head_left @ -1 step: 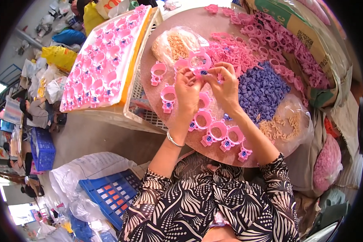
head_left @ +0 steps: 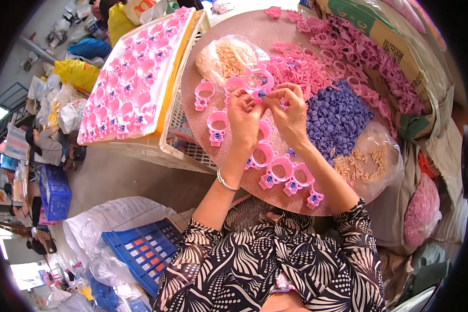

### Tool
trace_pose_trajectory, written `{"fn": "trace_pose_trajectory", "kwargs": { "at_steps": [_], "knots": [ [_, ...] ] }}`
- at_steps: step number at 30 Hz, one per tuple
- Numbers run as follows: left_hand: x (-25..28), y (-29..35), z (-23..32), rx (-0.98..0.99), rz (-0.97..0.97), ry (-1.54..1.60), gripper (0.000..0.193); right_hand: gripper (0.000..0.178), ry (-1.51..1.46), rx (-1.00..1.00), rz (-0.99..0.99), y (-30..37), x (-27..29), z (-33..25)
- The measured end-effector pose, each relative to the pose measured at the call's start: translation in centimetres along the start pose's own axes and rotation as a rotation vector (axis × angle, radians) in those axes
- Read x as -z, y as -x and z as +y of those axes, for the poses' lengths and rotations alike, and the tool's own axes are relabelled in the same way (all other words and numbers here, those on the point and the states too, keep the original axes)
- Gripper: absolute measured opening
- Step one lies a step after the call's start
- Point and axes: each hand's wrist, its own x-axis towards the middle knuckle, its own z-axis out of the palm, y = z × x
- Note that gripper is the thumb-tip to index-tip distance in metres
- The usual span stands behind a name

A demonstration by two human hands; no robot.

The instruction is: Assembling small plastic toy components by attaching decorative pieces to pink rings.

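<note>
Over the round table, my left hand (head_left: 244, 114) is closed in a pinch on the lower end of a pink plastic ring (head_left: 268, 78). My right hand (head_left: 290, 112) meets it there, thumb and fingers pressed together at the ring's base. A small blue plastic piece (head_left: 261, 93) shows at that base, between the fingertips; how firmly it sits cannot be made out. Similar pink rings with blue pieces, such as one ring (head_left: 217, 120) to the left and another ring (head_left: 281, 168) nearer me, lie around my hands.
Beyond my right hand are heaps of blue pieces (head_left: 335, 117) and pink parts (head_left: 296, 73). Bags of beige pieces (head_left: 228, 58) (head_left: 366, 161) lie on the table (head_left: 203, 39). A tray of pink rings (head_left: 135, 78) rests on a crate at left; a cardboard box (head_left: 385, 47) stands at right.
The pink ring has tipped slightly, its top shifting a little to the right. My fingers have moved slightly at its base, with both hands still there.
</note>
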Motion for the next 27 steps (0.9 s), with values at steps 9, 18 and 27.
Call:
{"fn": "trace_pose_trajectory", "kwargs": {
  "at_steps": [9, 18, 27],
  "knots": [
    [-0.6, 1.5, -0.1, 0.078, 0.031, 0.017, 0.034, 0.019, -0.3, -0.412, -0.094, 0.4, 1.2, -0.6],
    [0.1, 1.7, 0.9, 0.211, -0.042, 0.059, 0.03, 0.031, 0.113, 0.28, -0.337, -1.0, 3.2, -0.5],
    [-0.4, 2.8, -0.2, 0.174, 0.018, 0.069, 0.033, 0.008, -0.164, -0.324, -0.096, 0.7, 2.5, -2.0]
  ]
}}
